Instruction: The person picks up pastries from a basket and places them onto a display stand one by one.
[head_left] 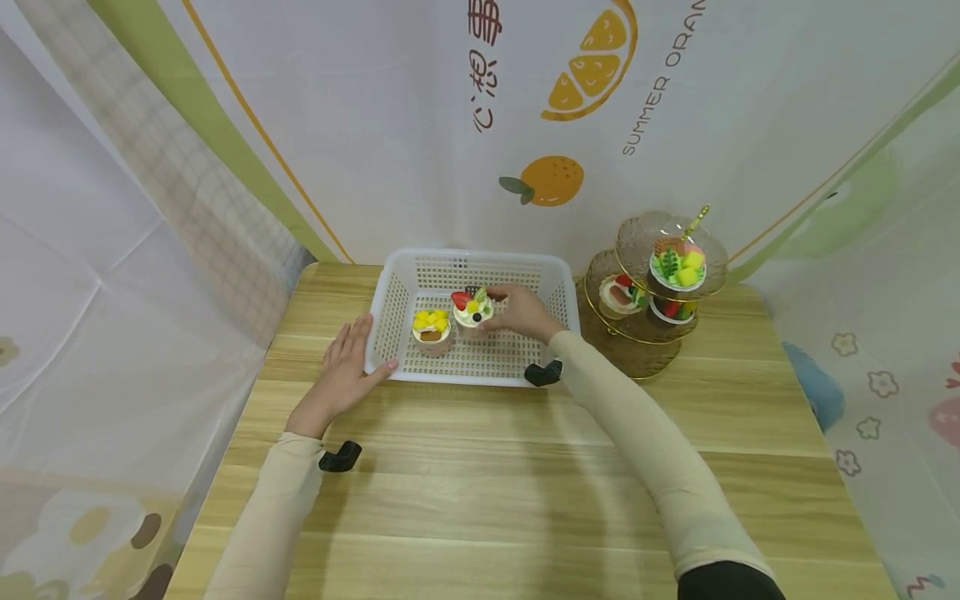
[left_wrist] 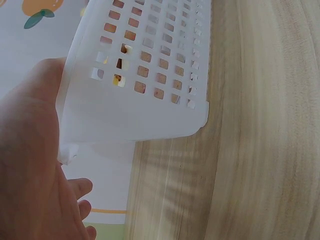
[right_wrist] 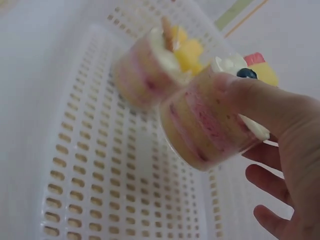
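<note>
Toward the back of the wooden table (head_left: 450,475), before the printed cloth (head_left: 420,175), sits a white basket (head_left: 465,252) with holes in its walls and floor. Two dessert cups are within its walls. The fruit cup (head_left: 472,308), topped with cream, red and yellow pieces and a dark berry, is pinched between the thumb and fingers of the right hand (head_left: 525,313); whether its bottom touches the basket floor is hard to tell. Just to its left, the yellow-topped cup (head_left: 432,335) stands on the basket floor, with a brown piece among its topping. Pink and yellow layers show through the clear sides of both. The left hand (head_left: 342,373) grasps nothing: its fingers lie relaxed along the outside of the basket's left end, the thumb touching the near corner of the rim. Just right of the basket is a tiered stand (head_left: 645,363) with gold edges; its upper plate bears one cup (head_left: 678,267), and two more cups (head_left: 620,297) sit on the plate below
</note>
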